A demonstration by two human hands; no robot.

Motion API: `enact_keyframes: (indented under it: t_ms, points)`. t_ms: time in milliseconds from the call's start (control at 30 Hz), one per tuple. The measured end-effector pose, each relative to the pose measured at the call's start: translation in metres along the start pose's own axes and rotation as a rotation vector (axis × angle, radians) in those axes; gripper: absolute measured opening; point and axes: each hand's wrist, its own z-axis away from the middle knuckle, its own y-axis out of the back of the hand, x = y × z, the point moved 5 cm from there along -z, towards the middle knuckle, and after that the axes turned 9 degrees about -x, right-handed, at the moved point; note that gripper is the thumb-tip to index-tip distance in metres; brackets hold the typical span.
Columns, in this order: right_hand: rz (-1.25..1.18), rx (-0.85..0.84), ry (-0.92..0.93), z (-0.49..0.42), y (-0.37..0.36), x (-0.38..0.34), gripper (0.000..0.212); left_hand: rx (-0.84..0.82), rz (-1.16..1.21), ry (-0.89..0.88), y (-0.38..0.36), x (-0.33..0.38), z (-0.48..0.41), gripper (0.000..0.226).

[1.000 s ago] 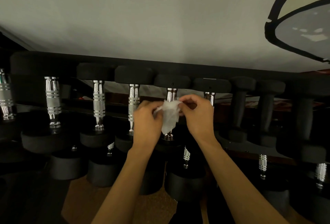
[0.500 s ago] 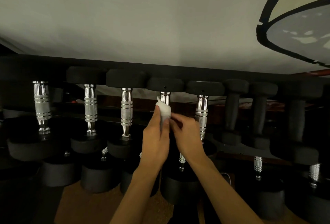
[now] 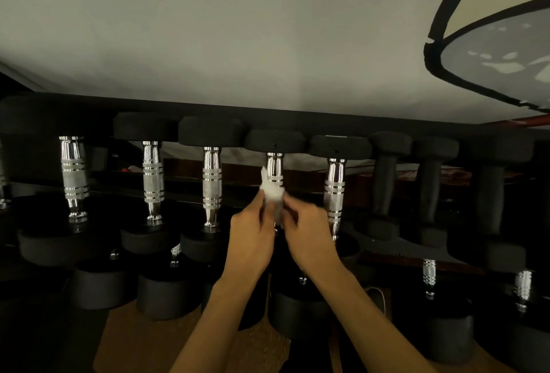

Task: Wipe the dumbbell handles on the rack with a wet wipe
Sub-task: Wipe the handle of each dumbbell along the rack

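Observation:
A row of black-headed dumbbells with chrome handles lies on the top tier of a dark rack (image 3: 297,118). A bunched white wet wipe (image 3: 271,191) is wrapped against the middle chrome handle (image 3: 274,167). My left hand (image 3: 251,238) and my right hand (image 3: 309,237) meet at that handle, and both pinch the wipe with their fingertips. The handle's lower half is hidden behind my hands. Bare chrome handles stand to the left (image 3: 212,186) and to the right (image 3: 334,194).
Smaller all-black dumbbells (image 3: 387,182) fill the rack's right end. A lower tier holds more dumbbells with round black heads (image 3: 166,295). A white wall (image 3: 238,30) rises behind the rack, and a round black-rimmed panel (image 3: 491,54) leans at the upper right.
The wipe went from spread between my hands to bunched on the middle handle. Both hands have slid down the handle, and my right hand has closed in on the wipe.

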Motion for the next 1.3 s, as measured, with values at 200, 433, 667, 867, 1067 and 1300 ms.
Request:
enact_keyframes:
  t_ms: [200, 433, 667, 867, 1067, 1300]
  points:
    - [0.029, -0.045, 0.026, 0.012, -0.004, -0.008, 0.017, -0.027, -0.042, -0.030, 0.004, 0.001, 0.011, 0.015]
    - [0.321, -0.053, 0.142, -0.018, -0.009, -0.025, 0.058, -0.008, 0.255, -0.102, 0.002, 0.025, -0.010, 0.043]
    - [0.613, -0.275, 0.041, 0.043, -0.046, -0.006, 0.070, -0.137, 0.134, 0.085, -0.001, -0.011, 0.012, 0.029]
    - [0.617, -0.364, -0.087, 0.054, -0.042, -0.004, 0.051, -0.276, -0.175, 0.112, 0.013, -0.023, 0.017, 0.033]
    - [0.261, -0.368, -0.120, 0.059, -0.001, -0.058, 0.045, -0.269, -0.134, 0.061, 0.040, 0.018, 0.037, 0.016]
    - [-0.084, 0.011, -0.077, 0.096, 0.057, -0.126, 0.027, -0.061, 0.238, 0.033, 0.082, 0.074, 0.091, 0.025]
